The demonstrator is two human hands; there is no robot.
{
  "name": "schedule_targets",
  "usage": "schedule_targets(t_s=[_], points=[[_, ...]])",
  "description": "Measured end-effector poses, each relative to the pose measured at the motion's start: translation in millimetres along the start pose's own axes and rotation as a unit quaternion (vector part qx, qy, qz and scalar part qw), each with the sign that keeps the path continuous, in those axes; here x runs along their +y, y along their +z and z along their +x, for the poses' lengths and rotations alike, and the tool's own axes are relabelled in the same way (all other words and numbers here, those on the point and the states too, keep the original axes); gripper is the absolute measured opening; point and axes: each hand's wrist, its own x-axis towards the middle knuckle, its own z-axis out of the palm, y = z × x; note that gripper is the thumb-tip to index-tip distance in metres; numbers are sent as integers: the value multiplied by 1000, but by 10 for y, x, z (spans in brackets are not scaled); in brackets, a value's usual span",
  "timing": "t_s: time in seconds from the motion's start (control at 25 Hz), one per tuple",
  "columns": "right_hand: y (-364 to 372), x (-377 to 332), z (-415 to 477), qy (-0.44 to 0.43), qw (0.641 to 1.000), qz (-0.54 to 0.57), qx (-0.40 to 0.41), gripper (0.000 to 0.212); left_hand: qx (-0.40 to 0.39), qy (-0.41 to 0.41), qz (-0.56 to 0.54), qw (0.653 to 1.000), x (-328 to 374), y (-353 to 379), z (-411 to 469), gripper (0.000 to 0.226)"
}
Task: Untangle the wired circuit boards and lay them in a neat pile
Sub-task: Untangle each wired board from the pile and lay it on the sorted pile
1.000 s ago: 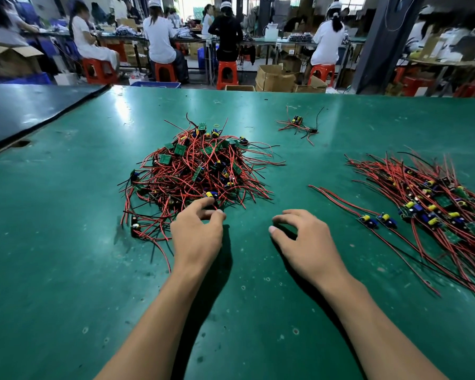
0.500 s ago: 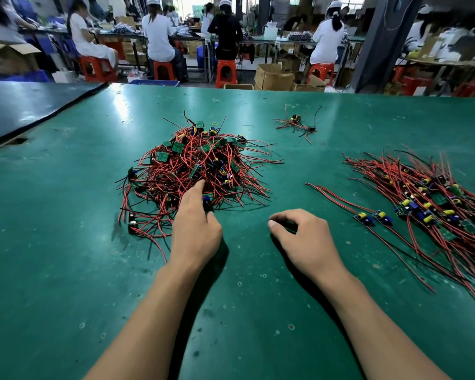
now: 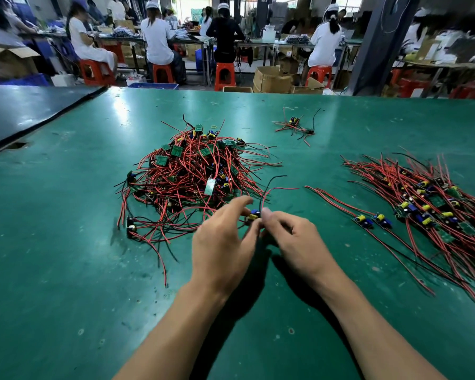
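Presently one wired circuit board is pinched between left hand and right hand, beside the tangled heap at the middle of the worktop; if its leads are snagged, neighbours could be dragged out.

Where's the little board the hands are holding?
The board is near the middle of the head view, pinched between the left hand and right hand, just in front of the tangled heap and left of the neat pile.
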Motion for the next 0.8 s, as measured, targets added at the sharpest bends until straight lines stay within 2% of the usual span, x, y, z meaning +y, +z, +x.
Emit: schedule_targets(t_s=[0.04,0.08,0.2,0.32,0.44,0.52,0.6,0.68,0.76,0.8], points=[[8,-18,5,12,999,46,-5,42,-7,18,-1,1000,24,34,-32,36],[7,-31,12,14,998,67,-9,41,-18,28,-8,999,25,57,-62,37],[-9,-58,27,4,995,103,3,17,-50,15,-52,997,32,92,-95,39],[-87,-91,72,42,979,192,50,15,5,-33,-91,995,10,92,-44,17],[-188,-111,102,66,973,200,94,14,69,-129,-155,977,-39,25,35,17],[-224,-119,103,62,971,198,117,15,117,-214,-169,955,-85,-10,86,18],[-251,-161,107,54,959,249,122,17,135,-312,-212,916,-147,-17,114,15],[-275,-220,97,47,942,322,81,16,97,-362,-331,866,-155,-16,112,10],[-249,-264,56,45,937,347,3,8,31,-357,-426,831,-100,21,116,2],[-211,-267,27,49,933,355,-34,7,-7,-364,-458,811,-62,57,122,7]])
